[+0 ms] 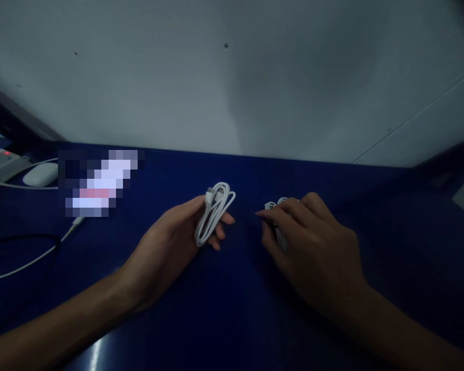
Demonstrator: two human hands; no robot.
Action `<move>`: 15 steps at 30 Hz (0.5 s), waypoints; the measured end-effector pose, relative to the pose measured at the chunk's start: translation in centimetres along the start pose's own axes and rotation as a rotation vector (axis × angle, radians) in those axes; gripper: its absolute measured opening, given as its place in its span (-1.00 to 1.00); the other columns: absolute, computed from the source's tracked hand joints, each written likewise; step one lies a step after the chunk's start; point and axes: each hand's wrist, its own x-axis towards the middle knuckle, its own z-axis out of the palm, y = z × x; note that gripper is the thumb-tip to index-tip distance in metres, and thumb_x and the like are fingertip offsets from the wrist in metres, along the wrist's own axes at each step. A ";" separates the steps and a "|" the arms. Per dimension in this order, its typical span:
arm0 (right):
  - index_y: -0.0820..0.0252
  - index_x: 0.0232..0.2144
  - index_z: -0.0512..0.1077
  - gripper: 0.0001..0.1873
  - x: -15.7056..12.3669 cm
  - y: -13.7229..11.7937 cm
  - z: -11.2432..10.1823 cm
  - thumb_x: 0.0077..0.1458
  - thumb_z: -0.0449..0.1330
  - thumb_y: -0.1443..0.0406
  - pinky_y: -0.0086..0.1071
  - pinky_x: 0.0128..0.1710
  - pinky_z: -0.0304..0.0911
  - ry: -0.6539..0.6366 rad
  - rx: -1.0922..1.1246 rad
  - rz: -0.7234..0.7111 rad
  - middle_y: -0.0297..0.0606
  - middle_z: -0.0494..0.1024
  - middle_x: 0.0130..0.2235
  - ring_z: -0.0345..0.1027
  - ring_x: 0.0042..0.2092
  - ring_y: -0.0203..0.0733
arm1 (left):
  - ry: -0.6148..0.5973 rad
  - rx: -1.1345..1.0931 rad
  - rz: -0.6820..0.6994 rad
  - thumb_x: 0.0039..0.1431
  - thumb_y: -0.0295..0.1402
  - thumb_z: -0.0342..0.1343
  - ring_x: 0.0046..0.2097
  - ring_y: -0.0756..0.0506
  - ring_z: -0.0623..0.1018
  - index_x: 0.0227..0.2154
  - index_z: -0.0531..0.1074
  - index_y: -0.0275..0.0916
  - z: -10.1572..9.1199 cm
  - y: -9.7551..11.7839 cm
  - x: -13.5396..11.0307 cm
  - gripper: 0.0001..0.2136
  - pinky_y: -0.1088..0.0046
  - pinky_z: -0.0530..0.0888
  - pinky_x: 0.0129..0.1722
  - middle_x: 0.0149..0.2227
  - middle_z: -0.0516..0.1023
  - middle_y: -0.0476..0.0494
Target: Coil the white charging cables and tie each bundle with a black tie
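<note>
My left hand [178,234] is palm up just above the dark blue tabletop [224,319], fingers curled round a coiled white cable [213,211] whose loops stick out past the fingertips. My right hand [313,242] lies palm down a little to the right, fingers bent over a second white cable bundle [280,203]. Only a few loops of that bundle show near the fingertips; the rest is hidden under the hand. The two hands are apart and do not touch.
At the far left lie a white mouse [40,174], a grey device with a red light [2,159], a blurred patch, and thin white and black cords [27,260] trailing over the table. A pale wall [232,77] rises behind the table's back edge.
</note>
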 end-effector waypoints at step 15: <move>0.46 0.03 0.68 -0.68 -0.9 -1.4 0.1 0.40 0.16 0.57 0.03 0.02 0.47 -0.078 0.301 -0.110 -0.07 0.80 -0.01 0.61 0.00 0.12 | -0.032 -0.044 -0.056 0.56 -0.20 0.05 -0.13 -0.17 0.60 -0.07 0.66 -0.33 0.1 0.1 -0.2 -0.66 0.34 0.61 -0.08 -0.05 0.68 -0.34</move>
